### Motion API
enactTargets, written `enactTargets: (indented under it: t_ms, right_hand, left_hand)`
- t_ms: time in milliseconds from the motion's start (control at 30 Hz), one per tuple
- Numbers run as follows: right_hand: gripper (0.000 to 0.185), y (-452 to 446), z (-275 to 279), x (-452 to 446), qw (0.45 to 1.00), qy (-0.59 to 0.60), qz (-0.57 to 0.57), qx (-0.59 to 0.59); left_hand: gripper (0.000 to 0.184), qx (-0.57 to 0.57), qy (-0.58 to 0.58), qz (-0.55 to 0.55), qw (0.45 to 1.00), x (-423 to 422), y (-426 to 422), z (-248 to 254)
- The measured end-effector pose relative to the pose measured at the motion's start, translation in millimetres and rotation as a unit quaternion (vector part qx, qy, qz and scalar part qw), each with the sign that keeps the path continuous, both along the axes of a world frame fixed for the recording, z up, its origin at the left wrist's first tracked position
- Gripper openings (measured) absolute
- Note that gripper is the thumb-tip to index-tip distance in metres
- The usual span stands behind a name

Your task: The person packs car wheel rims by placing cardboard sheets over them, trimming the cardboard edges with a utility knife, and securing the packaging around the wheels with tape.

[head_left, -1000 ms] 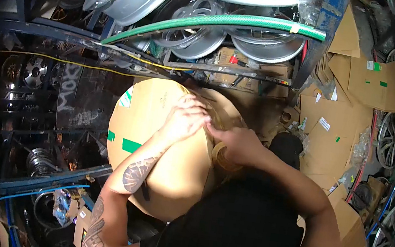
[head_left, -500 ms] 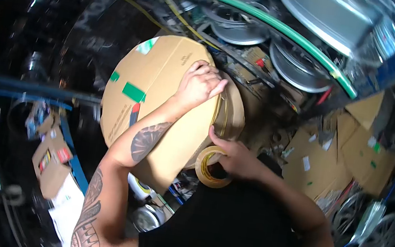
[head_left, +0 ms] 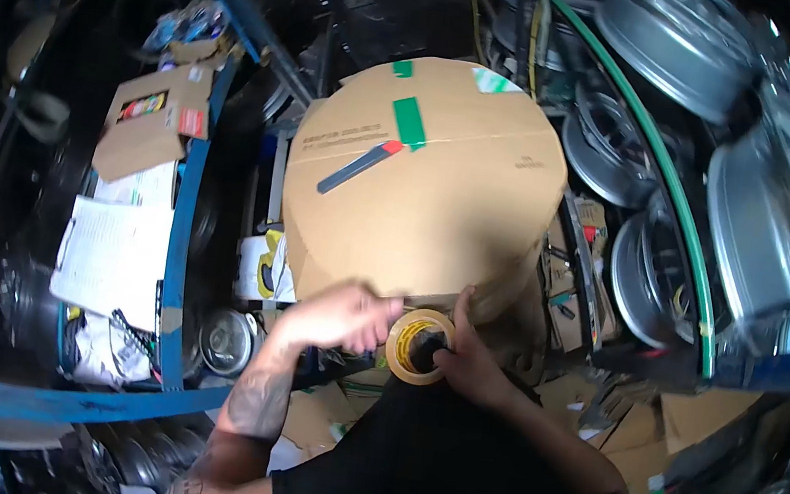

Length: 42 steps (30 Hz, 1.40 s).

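A round, cardboard-covered bundle (head_left: 461, 206) stands in front of me, with green tape patches (head_left: 409, 122) on its top. Lying on that top is a dark utility knife (head_left: 357, 169) with a red end. My right hand (head_left: 478, 362) grips a roll of packing tape (head_left: 396, 363) at the bundle's near edge, one finger stretched up against the cardboard. Just left of the roll is my left hand (head_left: 337, 318), smeared by motion. Its fingers point toward the roll and the cardboard edge; whether they pinch anything is unclear.
Metal wheel rims (head_left: 756, 232) are stacked at the right behind a green bar (head_left: 666, 154). A blue-framed shelf (head_left: 179, 257) at the left holds a cardboard box (head_left: 141, 151) and a clipboard with papers (head_left: 111, 253). Flattened cardboard (head_left: 630, 442) lies at lower right.
My left hand has left the far side of the cardboard top and come down beside the tape roll. My right hand still holds the roll. The view has turned, so the whole top shows.
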State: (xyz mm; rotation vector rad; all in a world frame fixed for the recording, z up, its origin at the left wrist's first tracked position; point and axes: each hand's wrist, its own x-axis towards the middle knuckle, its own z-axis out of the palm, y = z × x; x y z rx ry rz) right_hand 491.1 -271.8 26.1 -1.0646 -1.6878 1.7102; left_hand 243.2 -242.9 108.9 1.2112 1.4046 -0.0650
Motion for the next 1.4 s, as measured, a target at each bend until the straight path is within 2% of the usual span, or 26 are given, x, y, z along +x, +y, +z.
enactTargets:
  t_ms: [67, 100, 133, 167, 200, 233, 267, 333, 367, 433, 467, 500, 600, 667, 700, 767, 833, 900, 933, 967, 1033, 1133, 1200, 1267, 1367, 1400]
  right_hand:
    - [0.100, -2.1, -3.5, -0.7, 0.998, -0.053, 0.033, 0.008]
    - [0.101, -0.6, -0.5, -2.8, 0.996, -0.072, 0.048, 0.000]
    - [0.101, -2.5, 3.3, -2.8, 0.994, -0.089, 0.056, -0.013]
    - [0.100, -1.1, 19.8, 4.4, 0.990, -0.101, 0.084, 0.046]
    - [0.091, 16.7, 58.1, 1.1, 0.942, -0.255, 0.210, 0.055]
    - [0.083, 45.4, 106.8, -8.1, 0.852, -0.404, 0.328, 0.063]
    - [0.078, 72.2, 133.8, -21.6, 0.721, -0.538, 0.431, 0.067]
    - [0.058, 114.3, 121.9, -45.3, 0.770, -0.394, 0.319, 0.387]
    - [0.045, 132.9, 144.7, -97.8, 0.765, -0.406, 0.288, 0.409]
    - [0.041, 181.7, 116.5, -197.0, 0.779, -0.272, 0.256, 0.504]
    - [0.041, 222.4, 62.1, -245.0, 0.703, -0.132, 0.249, 0.653]
    - [0.039, 237.5, 38.7, -275.1, 0.694, -0.170, 0.316, 0.624]
    - [0.037, 255.0, 12.3, -313.0, 0.670, -0.207, 0.409, 0.583]
    - [0.037, 259.1, 5.5, -319.5, 0.660, -0.222, 0.429, 0.575]
    - [0.036, 257.3, 8.7, -321.7, 0.658, -0.233, 0.429, 0.573]
    - [0.034, 258.6, 5.7, -326.3, 0.671, -0.209, 0.418, 0.575]
    - [0.035, 254.0, 13.3, -329.5, 0.656, -0.238, 0.436, 0.568]
    - [0.035, 258.0, 10.3, -330.2, 0.649, -0.255, 0.429, 0.574]
    - [0.035, 262.4, 10.1, -331.8, 0.654, -0.257, 0.426, 0.570]
    - [0.035, 267.9, 9.8, -332.1, 0.659, -0.260, 0.423, 0.565]
    - [0.033, 271.6, 16.6, -332.6, 0.670, -0.274, 0.422, 0.546]
    - [0.032, 292.2, 4.4, -332.8, 0.677, -0.228, 0.398, 0.575]
    - [0.032, 304.3, -1.9, -333.2, 0.657, -0.251, 0.423, 0.571]
    - [0.040, 325.5, -17.4, -342.0, 0.613, -0.258, 0.433, 0.609]
    - [0.045, 336.8, -25.0, -352.0, 0.608, -0.320, 0.481, 0.545]
    - [0.047, 335.8, -8.4, -358.8, 0.642, -0.315, 0.500, 0.488]
  left_hand:
    - [0.071, 0.140, 0.097, -0.087, 0.982, -2.3, -48.4, -50.8]
    - [0.065, 0.130, -0.047, 0.064, 0.988, 6.2, -66.2, -87.7]
    - [0.052, 0.129, -0.212, 0.216, 0.944, 15.2, -85.0, -129.4]
    - [0.048, 0.208, -0.189, 0.259, 0.924, 26.4, -95.6, -156.5]
    - [0.046, 0.287, -0.164, 0.299, 0.895, 34.1, -96.5, -171.3]
    - [0.053, 0.229, -0.324, 0.392, 0.830, 40.6, -97.7, -160.1]
    - [0.054, 0.237, -0.306, 0.416, 0.823, 41.2, -100.1, -142.9]
    - [0.055, 0.218, -0.289, 0.470, 0.805, 33.1, -101.4, -114.8]
    - [0.055, 0.197, -0.292, 0.499, 0.792, 28.7, -101.3, -106.6]
    - [0.059, 0.140, -0.381, 0.537, 0.739, 20.3, -102.7, -122.8]
    - [0.061, 0.113, -0.424, 0.549, 0.711, 14.6, -102.5, -127.9]
    - [0.058, 0.117, -0.423, 0.550, 0.710, 7.4, -103.1, -128.1]
    - [0.056, 0.173, -0.484, 0.642, 0.569, -19.4, -126.3, -145.7]
    - [0.057, 0.205, -0.435, 0.705, 0.521, -50.5, -129.7, -141.7]
    - [0.055, 0.367, -0.122, 0.631, 0.673, -65.7, -131.6, -149.4]
    - [0.049, 0.458, 0.231, 0.527, 0.678, -85.2, -108.7, -132.8]
    - [0.043, 0.427, 0.034, 0.740, 0.518, -97.0, -67.5, -108.4]
    - [0.041, 0.299, -0.387, 0.851, 0.192, -113.5, -30.6, -118.0]
    - [0.044, 0.339, -0.102, 0.856, 0.377, -115.1, -13.7, -129.0]
    - [0.048, 0.338, 0.194, 0.760, 0.520, -113.9, 3.6, -145.0]
    - [0.049, 0.360, 0.312, 0.667, 0.573, -110.2, 33.0, -179.2]
    - [0.043, 0.430, -0.119, 0.807, 0.388, -123.9, 77.8, -168.3]
    - [0.040, 0.343, -0.291, 0.857, 0.252, -118.8, 88.6, -131.8]
    - [0.040, 0.406, -0.251, 0.821, 0.313, -126.8, 93.1, -147.9]
    - [0.039, 0.458, -0.218, 0.766, 0.395, -136.5, 89.9, -158.1]
    - [0.039, 0.453, -0.223, 0.766, 0.399, -135.9, 92.4, -157.9]
